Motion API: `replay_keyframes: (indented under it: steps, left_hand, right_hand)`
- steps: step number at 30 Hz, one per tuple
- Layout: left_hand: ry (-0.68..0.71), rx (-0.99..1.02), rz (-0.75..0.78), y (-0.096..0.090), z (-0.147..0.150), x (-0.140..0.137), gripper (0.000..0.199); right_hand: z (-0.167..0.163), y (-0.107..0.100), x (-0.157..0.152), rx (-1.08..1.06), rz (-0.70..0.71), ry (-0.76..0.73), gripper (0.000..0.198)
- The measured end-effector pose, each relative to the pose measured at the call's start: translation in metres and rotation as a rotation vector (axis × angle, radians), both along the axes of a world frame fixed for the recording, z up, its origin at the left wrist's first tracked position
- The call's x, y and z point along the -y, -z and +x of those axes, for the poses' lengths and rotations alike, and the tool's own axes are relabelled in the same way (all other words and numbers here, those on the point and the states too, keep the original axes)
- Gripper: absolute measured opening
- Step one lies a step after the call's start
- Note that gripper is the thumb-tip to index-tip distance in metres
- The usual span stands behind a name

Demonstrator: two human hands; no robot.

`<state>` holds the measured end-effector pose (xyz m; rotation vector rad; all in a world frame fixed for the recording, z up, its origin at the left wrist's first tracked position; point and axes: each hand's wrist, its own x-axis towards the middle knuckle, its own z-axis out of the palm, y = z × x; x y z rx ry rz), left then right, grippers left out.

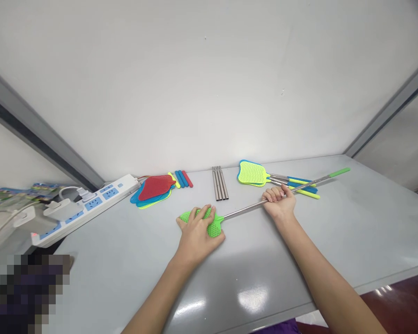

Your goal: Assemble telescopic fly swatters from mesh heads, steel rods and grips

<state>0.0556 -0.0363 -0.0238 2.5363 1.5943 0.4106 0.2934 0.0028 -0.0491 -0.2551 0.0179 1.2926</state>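
A green fly swatter (215, 227) with an extended metal rod lies slantwise across the grey table, its green grip pointing to the far right. Over its perforated head spreads my left hand (197, 234), fingers across the mesh and thumb at the near edge, holding it by the head. My right hand (281, 204) is closed around the metal rod, roughly midway along. Just beyond that hand lies a pile of yellow and blue fly swatters (252, 173) with their rods pushed short. Several bare metal rods (220, 183) lie side by side behind my left hand.
Loose swatter heads (156, 187) in red, blue and yellow are stacked at the back left, beside coloured handle grips (181, 179). A white power strip (101, 204) with plugged-in adapters runs along the left. A white wall (209, 93) closes off the back.
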Motion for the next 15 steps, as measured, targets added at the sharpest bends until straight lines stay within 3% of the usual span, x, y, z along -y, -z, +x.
replay_keyframes:
  steps: [15]
  left_hand:
    - [0.001, 0.02, 0.011, 0.0046, -0.0004, 0.0004, 0.047]
  right_hand:
    - [-0.0009, -0.0009, 0.0005, 0.025, -0.06, -0.004, 0.03]
